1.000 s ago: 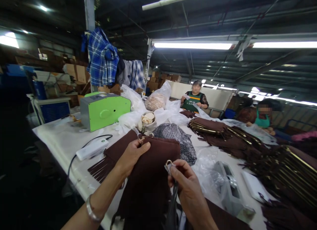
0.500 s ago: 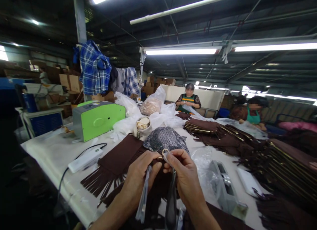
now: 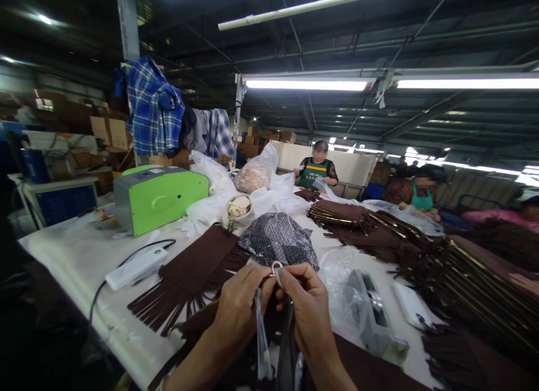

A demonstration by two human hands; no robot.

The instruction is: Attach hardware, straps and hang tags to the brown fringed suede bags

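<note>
Close together over the table, both hands pinch at a small gold metal ring (image 3: 275,266). My left hand (image 3: 240,301) is closed, thumb and forefinger on the ring's left side. My right hand (image 3: 308,301) is closed too, its thumb pressed against the ring's right side. From between the hands hang a clear plastic-wrapped strip (image 3: 263,349) and a dark strap (image 3: 286,351). Fingers hide how these join the ring. Just beyond lies a black-and-white woven fabric bundle (image 3: 278,239). Dark brown fringed material lies under my hands, partly hidden.
A brown fringed piece (image 3: 202,256) and white power bank (image 3: 137,268) lie left, near a green machine (image 3: 168,197). On the right stand a grey tape dispenser (image 3: 373,318), a white device (image 3: 411,305) and stacked brown pieces (image 3: 475,284). Co-workers sit across the table.
The view has shifted slightly, so the table contents appear further left. My hands have drawn a little closer together at the ring, and the hanging strip and strap are nearer each other.
</note>
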